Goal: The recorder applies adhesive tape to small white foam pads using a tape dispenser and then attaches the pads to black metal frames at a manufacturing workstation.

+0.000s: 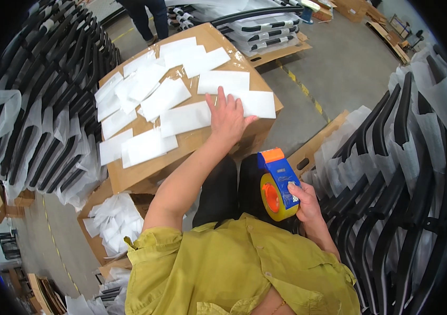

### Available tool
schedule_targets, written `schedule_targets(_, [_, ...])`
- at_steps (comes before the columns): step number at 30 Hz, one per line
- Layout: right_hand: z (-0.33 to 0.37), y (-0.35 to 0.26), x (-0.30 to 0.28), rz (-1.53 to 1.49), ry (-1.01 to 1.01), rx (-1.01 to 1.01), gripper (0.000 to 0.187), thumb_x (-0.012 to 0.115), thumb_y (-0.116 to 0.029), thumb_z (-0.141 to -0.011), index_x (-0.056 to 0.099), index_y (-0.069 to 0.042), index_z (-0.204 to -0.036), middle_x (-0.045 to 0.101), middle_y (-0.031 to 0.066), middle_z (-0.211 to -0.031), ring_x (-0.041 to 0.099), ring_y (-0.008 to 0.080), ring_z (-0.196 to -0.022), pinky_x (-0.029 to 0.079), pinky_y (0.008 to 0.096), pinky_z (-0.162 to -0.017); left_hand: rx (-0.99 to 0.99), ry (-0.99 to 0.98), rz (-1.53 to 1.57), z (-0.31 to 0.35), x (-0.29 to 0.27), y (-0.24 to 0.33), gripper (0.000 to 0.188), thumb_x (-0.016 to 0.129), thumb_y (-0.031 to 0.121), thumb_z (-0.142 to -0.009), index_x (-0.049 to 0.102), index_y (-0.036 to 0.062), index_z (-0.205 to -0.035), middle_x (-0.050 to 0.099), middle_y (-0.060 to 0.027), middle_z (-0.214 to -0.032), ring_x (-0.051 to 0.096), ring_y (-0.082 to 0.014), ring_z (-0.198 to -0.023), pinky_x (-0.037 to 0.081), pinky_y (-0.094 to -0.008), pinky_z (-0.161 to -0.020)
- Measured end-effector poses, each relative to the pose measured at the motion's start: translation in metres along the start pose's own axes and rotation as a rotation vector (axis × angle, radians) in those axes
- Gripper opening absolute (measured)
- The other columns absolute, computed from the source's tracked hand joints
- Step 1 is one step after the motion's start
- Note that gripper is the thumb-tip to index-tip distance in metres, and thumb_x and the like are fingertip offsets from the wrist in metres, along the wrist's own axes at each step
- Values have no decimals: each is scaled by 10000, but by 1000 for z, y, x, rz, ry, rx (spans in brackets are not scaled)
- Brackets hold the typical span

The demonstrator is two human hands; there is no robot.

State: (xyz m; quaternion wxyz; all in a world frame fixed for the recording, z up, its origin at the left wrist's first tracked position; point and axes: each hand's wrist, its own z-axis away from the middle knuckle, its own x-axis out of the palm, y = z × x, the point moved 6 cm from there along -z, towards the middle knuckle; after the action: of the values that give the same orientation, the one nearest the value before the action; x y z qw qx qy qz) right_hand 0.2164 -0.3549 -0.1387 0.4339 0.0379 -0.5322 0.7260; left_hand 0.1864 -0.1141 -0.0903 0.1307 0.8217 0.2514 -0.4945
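My left hand (pixel 227 118) lies with its fingers spread over a long white foam sheet (pixel 186 118) on top of a large cardboard box (pixel 192 144). Its fingertips reach the lower edge of another white sheet (pixel 223 81), and the thumb touches a sheet (pixel 259 104) at the box's right edge. Many more white sheets are strewn over the box top, some overlapping. In my right hand (pixel 307 203) is a blue tape dispenser (pixel 281 176) with an orange end and a roll of yellowish tape, held to the right of my lap, apart from the box.
Black curved tubes in white wrap (pixel 391 210) are stacked close on my right. A similar stack (pixel 50 110) rises at the left, another (pixel 265 31) at the back. Below the box sits an open carton of white scraps (pixel 115 223). A person (pixel 147 18) stands beyond the box.
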Motion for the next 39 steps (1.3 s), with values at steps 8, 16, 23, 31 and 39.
schedule_targets(8, [12,-10,3,177,9,-57,347,597,-150,-760,519,51,-1031,605,92,-933,594,140,-789,461,247,-743,89,266,494,39,-74,-17,283,620,261,-728,567,64,-923,558,-97,-976,505,-259,-934,391,-372,-798])
schedule_targets(16, [4,-20,9,574,156,-62,343,627,-173,-724,556,59,-966,612,106,-860,571,115,-715,448,222,-665,-494,-239,747,244,8,-83,112,560,164,-777,608,66,-801,606,-106,-738,582,-274,-641,467,-333,-549])
schedule_targets(23, [-20,-26,1,725,381,-31,338,655,-196,-726,562,46,-942,599,51,-797,542,82,-660,435,205,-632,-1948,-508,1307,420,231,-120,226,522,186,-817,592,67,-996,615,-85,-845,584,-216,-653,468,-317,-599])
schedule_targets(31, [-47,-37,0,807,517,55,420,684,-266,-709,547,51,-949,600,57,-798,545,83,-647,442,213,-623,-2481,-27,1462,429,356,-119,193,535,172,-800,593,64,-949,593,-69,-812,569,-201,-656,463,-301,-584])
schedule_targets(39, [-70,-37,-5,777,555,109,401,684,-255,-710,551,50,-935,603,65,-796,557,96,-650,449,216,-630,-2623,266,1348,434,393,-109,160,548,158,-784,594,61,-903,571,-53,-778,554,-185,-658,458,-285,-570])
